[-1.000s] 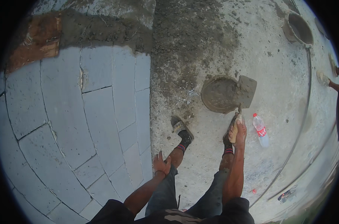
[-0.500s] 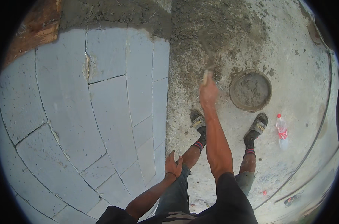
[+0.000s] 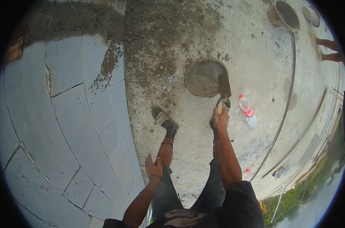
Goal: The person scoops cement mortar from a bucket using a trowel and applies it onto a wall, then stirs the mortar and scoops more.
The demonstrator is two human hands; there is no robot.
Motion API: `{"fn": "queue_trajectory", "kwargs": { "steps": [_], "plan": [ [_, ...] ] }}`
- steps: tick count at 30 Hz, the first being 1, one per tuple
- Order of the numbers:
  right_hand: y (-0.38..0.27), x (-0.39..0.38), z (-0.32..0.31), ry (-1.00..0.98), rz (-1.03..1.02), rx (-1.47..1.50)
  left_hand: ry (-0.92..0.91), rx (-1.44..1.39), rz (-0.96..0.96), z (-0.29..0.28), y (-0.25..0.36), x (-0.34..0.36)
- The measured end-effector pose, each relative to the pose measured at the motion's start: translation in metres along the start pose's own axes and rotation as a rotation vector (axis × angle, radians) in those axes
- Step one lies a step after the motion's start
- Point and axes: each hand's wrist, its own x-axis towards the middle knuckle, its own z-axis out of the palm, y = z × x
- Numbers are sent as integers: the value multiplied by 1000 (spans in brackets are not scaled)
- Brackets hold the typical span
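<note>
My right hand is closed round the handle of a trowel. The trowel's flat blade reaches over the right rim of a round pan that holds wet grey mortar. My left hand hangs beside my left knee with its fingers apart and nothing in it. To its left, grey-blue blocks lie in rows with narrow joints. A splash of wet mortar streaks the blocks near their far right end.
A clear plastic bottle with a red cap lies right of my right foot. A bucket, a hose and another person's legs are at the far right. Dark mortar covers the far left; a wooden board borders it.
My right hand has brought the trowel back from the rough mortar strip to the pan. A fresh mortar splash now marks the blocks. The view has swung right.
</note>
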Motion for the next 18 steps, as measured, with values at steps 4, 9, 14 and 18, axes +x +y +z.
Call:
{"fn": "queue_trajectory", "kwargs": {
  "steps": [4,9,14,18],
  "plan": [
    [12,77,9,-241,162,154,-7,-43,4,5,8,-2],
    [-17,68,42,-595,517,926,-3,-15,-5,4,13,-6],
    [19,37,15,-709,583,1099,-4,-6,40,7,28,-6],
    [4,17,-16,-769,514,1122,28,13,56,2,23,1]
  ]
}}
